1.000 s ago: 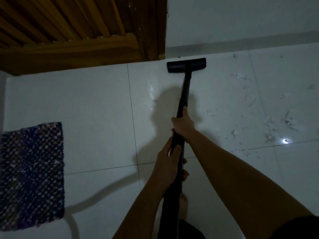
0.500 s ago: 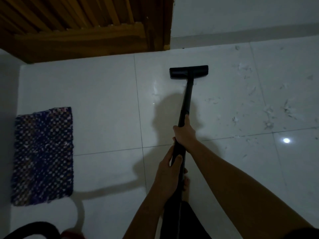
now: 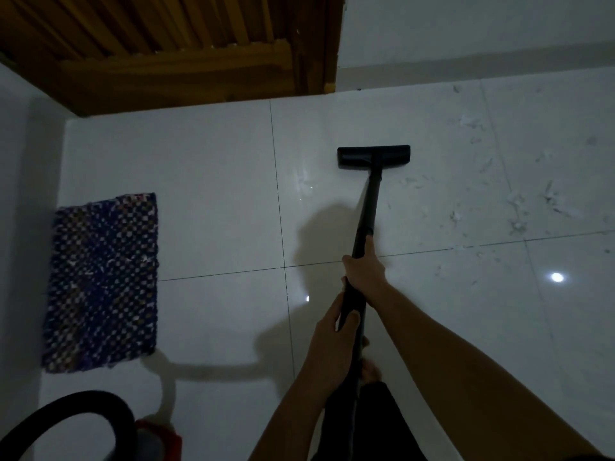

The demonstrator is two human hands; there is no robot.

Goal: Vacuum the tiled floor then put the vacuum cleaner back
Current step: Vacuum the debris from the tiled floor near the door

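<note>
A black vacuum wand (image 3: 369,201) runs from my hands to a flat black floor head (image 3: 373,155) resting on the white tiled floor (image 3: 213,194). My right hand (image 3: 364,269) grips the wand higher up, my left hand (image 3: 332,347) grips it lower, close to my body. White scraps of debris (image 3: 519,207) are scattered over the tiles right of the head. The vacuum's red body (image 3: 156,437) and looping black hose (image 3: 83,404) sit at the bottom left.
A blue woven mat (image 3: 103,281) lies on the floor at the left. A wooden slatted door (image 3: 173,54) stands at the top, beside a white wall (image 3: 466,28). A light reflection (image 3: 556,277) shines on the right tile. My bare foot (image 3: 369,371) shows below my hands.
The floor head has been pulled back toward me, away from the wooden door. The view has shifted, bringing the vacuum's body and hose into sight at the bottom left.
</note>
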